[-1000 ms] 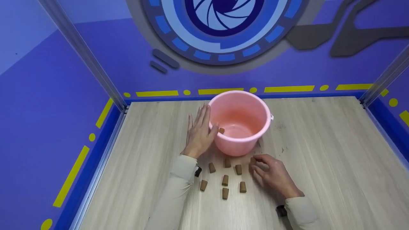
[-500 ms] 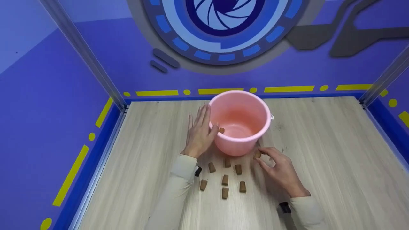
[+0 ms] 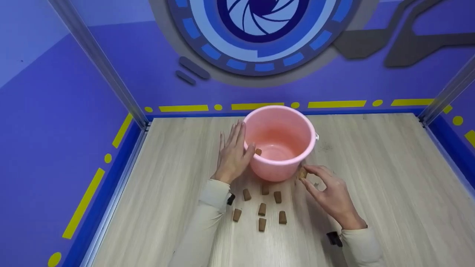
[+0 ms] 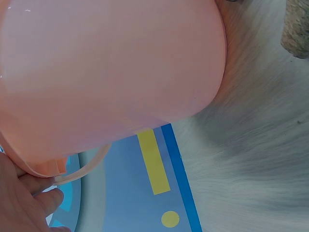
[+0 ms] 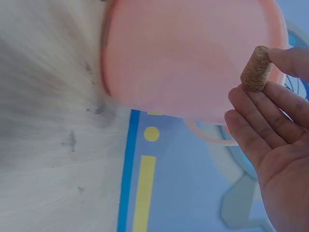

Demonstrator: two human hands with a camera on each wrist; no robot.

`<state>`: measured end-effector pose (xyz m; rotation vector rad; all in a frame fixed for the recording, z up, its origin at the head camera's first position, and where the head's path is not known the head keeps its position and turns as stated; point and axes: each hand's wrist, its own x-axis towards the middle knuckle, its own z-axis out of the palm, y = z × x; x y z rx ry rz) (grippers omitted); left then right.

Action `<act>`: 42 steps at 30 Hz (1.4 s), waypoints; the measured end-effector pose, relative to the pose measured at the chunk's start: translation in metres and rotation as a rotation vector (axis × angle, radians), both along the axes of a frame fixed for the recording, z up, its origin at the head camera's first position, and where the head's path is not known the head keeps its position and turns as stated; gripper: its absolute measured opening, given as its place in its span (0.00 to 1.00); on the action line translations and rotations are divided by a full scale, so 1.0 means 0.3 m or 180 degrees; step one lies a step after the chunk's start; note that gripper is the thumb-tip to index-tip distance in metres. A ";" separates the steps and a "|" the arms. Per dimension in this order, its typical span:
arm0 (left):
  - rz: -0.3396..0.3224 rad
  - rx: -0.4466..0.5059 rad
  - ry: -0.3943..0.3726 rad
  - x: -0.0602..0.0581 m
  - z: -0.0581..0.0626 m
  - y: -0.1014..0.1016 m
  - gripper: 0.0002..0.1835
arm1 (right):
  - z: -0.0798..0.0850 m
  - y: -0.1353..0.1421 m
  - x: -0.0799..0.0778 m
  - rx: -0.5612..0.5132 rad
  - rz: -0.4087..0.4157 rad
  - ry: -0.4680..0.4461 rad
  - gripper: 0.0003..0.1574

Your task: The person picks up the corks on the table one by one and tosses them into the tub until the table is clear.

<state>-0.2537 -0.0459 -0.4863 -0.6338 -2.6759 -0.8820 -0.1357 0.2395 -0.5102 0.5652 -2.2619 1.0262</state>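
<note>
A pink bucket [image 3: 276, 172] stands on the table, its mouth tilted toward the head view. My left hand [image 3: 232, 155] holds its left rim, with the thumb over the edge and the fingers along the outside. Just inside the rim near that thumb, a cork stopper [image 3: 258, 151] shows. To the right of the bucket, my right hand [image 3: 331, 193] pinches another cork stopper [image 5: 256, 69] between thumb and fingers, close to the bucket's outer wall. Several more cork stoppers [image 3: 262, 209] lie scattered on the table in front of the bucket.
The pale wood-grain table [image 3: 389, 178] is bordered by a blue-purple back wall [image 3: 230, 91] and a side wall [image 3: 48, 133] with yellow markings. The bucket's pale handle [image 4: 89, 166] hangs on its far side. Small dark marks spot the tabletop at right.
My right hand has moved up and to the right along the bucket's side, lifting the pinched cork stopper from beside the others. My left hand has stayed at the rim.
</note>
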 end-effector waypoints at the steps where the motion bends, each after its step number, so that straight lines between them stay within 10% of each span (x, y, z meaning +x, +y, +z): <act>1: -0.0001 -0.0006 -0.0001 -0.001 0.001 0.001 0.40 | 0.008 -0.001 0.001 -0.0005 -0.0002 0.0010 0.30; 42: 0.0007 -0.0067 0.0047 -0.002 -0.003 -0.002 0.40 | 0.189 -0.028 -0.086 -0.0191 -0.0002 0.0253 0.30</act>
